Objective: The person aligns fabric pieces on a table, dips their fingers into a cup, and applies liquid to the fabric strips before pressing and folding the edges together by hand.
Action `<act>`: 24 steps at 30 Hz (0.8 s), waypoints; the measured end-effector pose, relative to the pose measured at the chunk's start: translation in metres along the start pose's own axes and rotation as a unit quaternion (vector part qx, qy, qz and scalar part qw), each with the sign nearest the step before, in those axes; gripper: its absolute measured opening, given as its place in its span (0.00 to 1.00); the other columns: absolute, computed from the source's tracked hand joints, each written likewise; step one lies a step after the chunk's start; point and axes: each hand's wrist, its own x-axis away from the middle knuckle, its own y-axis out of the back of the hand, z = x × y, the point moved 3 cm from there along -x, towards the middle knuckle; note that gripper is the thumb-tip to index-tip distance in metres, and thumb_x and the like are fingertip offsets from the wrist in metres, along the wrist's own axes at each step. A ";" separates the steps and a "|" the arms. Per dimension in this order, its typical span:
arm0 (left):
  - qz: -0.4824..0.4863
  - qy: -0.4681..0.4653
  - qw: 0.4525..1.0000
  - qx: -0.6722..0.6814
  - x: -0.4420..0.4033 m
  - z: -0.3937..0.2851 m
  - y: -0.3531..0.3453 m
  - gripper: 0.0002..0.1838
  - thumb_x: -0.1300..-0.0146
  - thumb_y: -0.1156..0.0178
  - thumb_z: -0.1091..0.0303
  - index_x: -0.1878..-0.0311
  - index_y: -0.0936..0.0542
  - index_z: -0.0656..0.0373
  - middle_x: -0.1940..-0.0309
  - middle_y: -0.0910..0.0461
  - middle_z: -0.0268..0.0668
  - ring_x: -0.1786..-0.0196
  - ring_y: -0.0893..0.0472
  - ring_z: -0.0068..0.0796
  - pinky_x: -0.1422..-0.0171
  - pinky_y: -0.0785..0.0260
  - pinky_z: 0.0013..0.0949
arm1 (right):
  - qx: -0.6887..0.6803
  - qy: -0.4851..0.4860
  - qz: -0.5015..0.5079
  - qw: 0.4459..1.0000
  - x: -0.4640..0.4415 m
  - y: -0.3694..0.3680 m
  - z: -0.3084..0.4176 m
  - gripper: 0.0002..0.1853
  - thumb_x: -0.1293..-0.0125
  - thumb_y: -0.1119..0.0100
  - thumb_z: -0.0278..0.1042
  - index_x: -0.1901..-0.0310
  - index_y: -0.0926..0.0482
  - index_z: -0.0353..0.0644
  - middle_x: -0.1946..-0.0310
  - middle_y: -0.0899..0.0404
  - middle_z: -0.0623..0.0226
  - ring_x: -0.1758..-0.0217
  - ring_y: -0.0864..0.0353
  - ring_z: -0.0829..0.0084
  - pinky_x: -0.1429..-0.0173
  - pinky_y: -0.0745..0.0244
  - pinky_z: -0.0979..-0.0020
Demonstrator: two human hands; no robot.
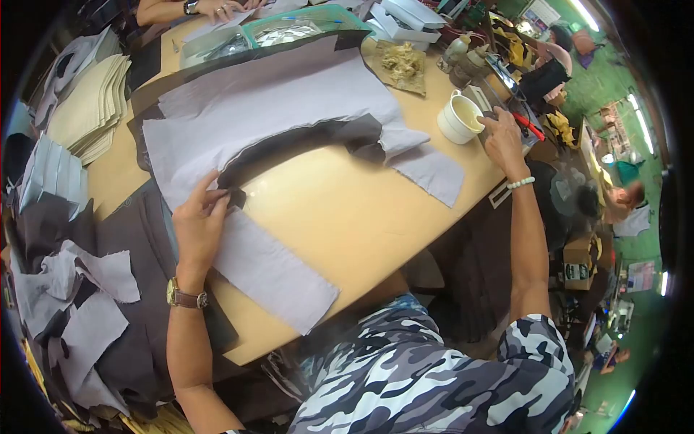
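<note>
A large light grey fabric piece with dark backing [282, 90] lies across the table, its inner edge curving in an arch. My left hand [200, 224] pinches the dark edge at the arch's lower left end, thumb against fingers. Below it, a pale grey strip [278, 271] reaches the table's front edge. At the right, my right hand [504, 141] is at the rim of a white cup [455, 124] with pale yellowish contents. Its fingers are bent together over the rim; what they hold, if anything, I cannot make out.
Stacked cream sheets [90, 105] and dark fabric with grey scraps [94, 325] lie left. A green tray [307, 25], a bag of yellowish material [400, 66] and bottles [455, 50] stand at the back. Another person's hand [220, 9] is at the far edge. Red-handled tool [529, 126] lies right.
</note>
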 end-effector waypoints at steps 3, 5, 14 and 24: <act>0.013 0.032 0.999 0.032 -0.001 0.002 0.000 0.22 0.42 0.38 0.74 0.43 0.23 0.56 0.65 0.14 0.42 0.64 0.14 0.28 0.58 0.24 0.30 | 0.002 -0.008 0.029 1.000 -0.005 -0.009 -0.001 0.21 0.48 0.49 0.22 0.52 0.16 0.50 0.41 0.31 0.52 0.37 0.36 0.53 0.38 0.39 0.51; 0.017 0.040 0.998 0.040 -0.001 0.003 0.001 0.22 0.42 0.38 0.74 0.42 0.23 0.56 0.65 0.14 0.42 0.64 0.15 0.27 0.58 0.24 0.29 | 0.001 -0.012 0.041 0.999 -0.007 -0.011 0.001 0.21 0.47 0.49 0.22 0.53 0.16 0.50 0.40 0.32 0.52 0.36 0.37 0.52 0.37 0.40 0.50; 0.022 0.036 0.999 0.026 -0.001 0.002 0.003 0.21 0.41 0.39 0.73 0.42 0.24 0.56 0.64 0.14 0.42 0.63 0.15 0.27 0.57 0.25 0.29 | -0.024 0.004 -0.057 0.998 -0.008 0.005 -0.001 0.16 0.48 0.49 0.23 0.60 0.15 0.48 0.39 0.31 0.54 0.34 0.38 0.52 0.35 0.42 0.47; 0.054 0.064 0.994 0.068 -0.001 0.009 0.004 0.22 0.39 0.41 0.76 0.40 0.26 0.58 0.61 0.15 0.41 0.58 0.17 0.23 0.52 0.26 0.26 | -0.016 0.099 0.016 0.995 -0.003 0.038 0.064 0.12 0.50 0.47 0.20 0.64 0.17 0.40 0.41 0.29 0.55 0.38 0.32 0.56 0.37 0.39 0.52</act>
